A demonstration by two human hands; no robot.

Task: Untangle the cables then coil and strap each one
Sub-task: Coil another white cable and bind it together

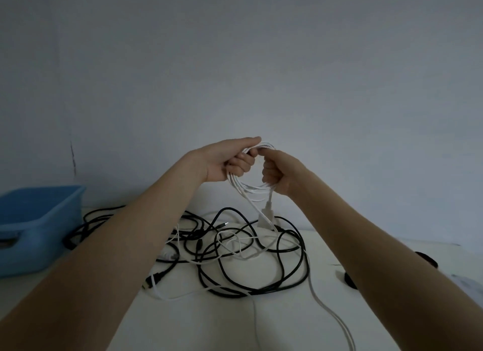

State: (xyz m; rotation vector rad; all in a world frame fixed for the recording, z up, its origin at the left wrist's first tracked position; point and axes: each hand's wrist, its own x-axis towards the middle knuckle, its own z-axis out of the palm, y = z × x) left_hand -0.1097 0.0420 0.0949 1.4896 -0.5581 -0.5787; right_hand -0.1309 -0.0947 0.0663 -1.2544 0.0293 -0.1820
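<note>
both hands are up in front of me, above the table (287, 324). left hand (230, 162) has its fingers curled round the left side of a white cable coil (251, 188), thumb laid along the top of the loops. right hand (277, 173) is fisted round the right side of the same coil, gripping where the strands bunch, and a white connector end (266, 214) hangs down just below it

i read this as the coiling step on the first white cable: several loops are gathered into a small ring held between the two fists, and a tail of white cable drops from the coil toward the pile. no strap is on the coil that i can see

underneath, the tangle of black cables (235, 259) lies spread on the table with thinner white leads woven through it, and one white cable (329, 311) runs off toward the near edge. a blue plastic bin (39, 220) sits at the left, just beside the heap. two dark round things (428, 261) at the right edge are too dim to name; they may be straps

next i judge the loose tail needs feeding into the ring, with one hand keeping the loops pinched so they don't spring apart, then a strap fetched and wrapped round the bundle
</note>
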